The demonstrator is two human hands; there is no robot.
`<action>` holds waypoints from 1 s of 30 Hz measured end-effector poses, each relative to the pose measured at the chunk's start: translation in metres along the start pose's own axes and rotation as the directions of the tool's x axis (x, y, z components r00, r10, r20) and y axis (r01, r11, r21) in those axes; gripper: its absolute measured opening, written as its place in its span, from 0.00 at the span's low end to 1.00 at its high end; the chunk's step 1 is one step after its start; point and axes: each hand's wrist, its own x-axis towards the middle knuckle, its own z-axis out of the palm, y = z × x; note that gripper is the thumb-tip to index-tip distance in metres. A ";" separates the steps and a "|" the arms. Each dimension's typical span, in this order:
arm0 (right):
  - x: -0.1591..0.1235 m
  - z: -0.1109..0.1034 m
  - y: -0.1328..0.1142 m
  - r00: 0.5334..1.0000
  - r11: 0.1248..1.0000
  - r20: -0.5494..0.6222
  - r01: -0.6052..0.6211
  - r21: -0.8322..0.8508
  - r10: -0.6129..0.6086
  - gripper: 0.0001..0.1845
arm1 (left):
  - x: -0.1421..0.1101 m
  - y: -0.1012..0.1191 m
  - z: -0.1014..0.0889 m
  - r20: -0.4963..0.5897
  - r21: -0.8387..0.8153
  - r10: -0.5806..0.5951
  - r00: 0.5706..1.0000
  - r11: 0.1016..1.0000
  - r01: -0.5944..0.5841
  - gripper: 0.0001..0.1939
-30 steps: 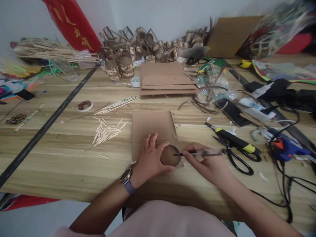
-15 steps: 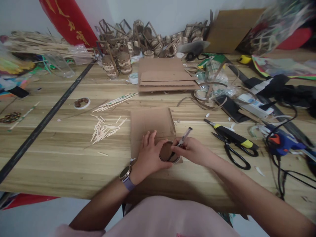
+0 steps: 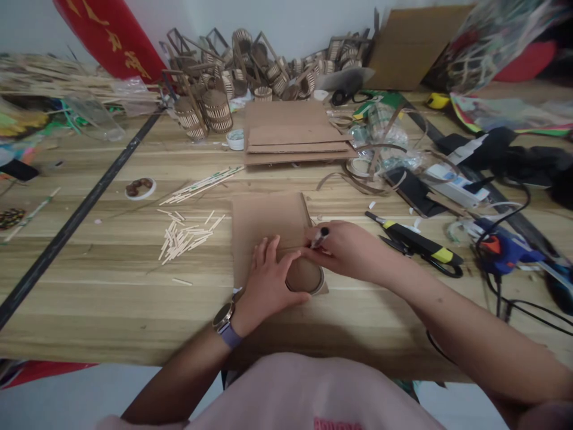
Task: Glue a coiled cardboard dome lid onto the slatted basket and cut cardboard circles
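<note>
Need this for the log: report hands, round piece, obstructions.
Left hand spread, braced against round piece on cardboard. Right hand holds pen by piece's upper edge. Pen tip hidden; no tools in way.

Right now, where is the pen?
In the head view, the pen is in the right hand, near the far edge of the round ring that the left hand holds on the cardboard.

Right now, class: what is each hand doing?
Left hand: open, fingers spread, holding the ring against the cardboard.
Right hand: closed around a pen.
</note>
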 end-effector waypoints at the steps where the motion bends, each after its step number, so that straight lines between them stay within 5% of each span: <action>1: -0.004 0.000 0.002 0.999 0.996 -0.044 -0.019 0.086 0.023 0.13 | 0.000 0.000 0.000 -0.002 -0.001 0.003 1.000 1.000 -0.003 0.45; 4: -0.018 0.008 0.012 0.987 0.919 -0.101 -0.074 0.388 0.122 0.11 | 0.000 -0.001 0.000 0.007 -0.007 0.001 1.000 1.000 -0.001 0.46; 8: -0.029 0.031 0.020 0.984 0.751 -0.024 -0.120 0.649 0.178 0.12 | 0.000 0.000 0.000 0.014 -0.018 -0.003 1.000 1.000 0.003 0.46; 14: -0.025 0.065 0.021 0.987 0.549 0.042 -0.121 0.827 0.154 0.16 | 0.000 0.000 0.000 0.002 -0.027 0.004 1.000 1.000 -0.004 0.45; 19: -0.020 0.074 0.022 0.986 0.479 0.045 -0.116 0.870 0.159 0.18 | 0.001 0.000 0.000 0.006 -0.056 0.004 1.000 0.998 -0.004 0.44; 24: -0.023 0.078 0.025 0.977 0.552 -0.114 -0.006 0.834 0.183 0.16 | 0.001 -0.002 0.001 -0.009 -0.051 0.015 1.000 0.999 -0.015 0.45; 30: -0.046 0.070 0.017 0.914 0.898 -0.406 0.164 0.408 0.018 0.07 | 0.000 -0.003 0.003 -0.014 -0.031 0.020 1.000 0.999 -0.021 0.46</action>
